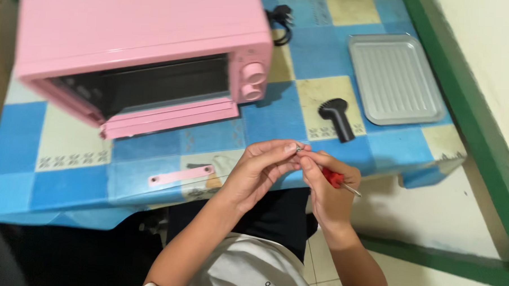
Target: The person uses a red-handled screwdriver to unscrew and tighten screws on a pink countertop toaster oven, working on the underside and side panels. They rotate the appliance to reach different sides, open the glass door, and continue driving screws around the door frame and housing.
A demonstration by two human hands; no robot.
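My left hand (260, 170) and my right hand (327, 188) meet over the table's front edge, fingertips pinched together on a tiny metal part (298, 147), likely a screw. A red-handled screwdriver (339, 182) lies tucked in my right palm, its metal shaft poking out to the right. A pink toaster oven (145, 49) stands at the back left with its door open and hanging down. A loose pink strip (181, 175) with a hole at each end lies on the tablecloth just left of my left hand.
A blue and cream checked tablecloth (67, 181) covers the table. A grey metal baking tray (393, 78) sits at the back right. A black brush-like tool (336, 117) lies beside it. A black plug and cord (280, 21) rest behind the oven. A green border runs along the wall at right.
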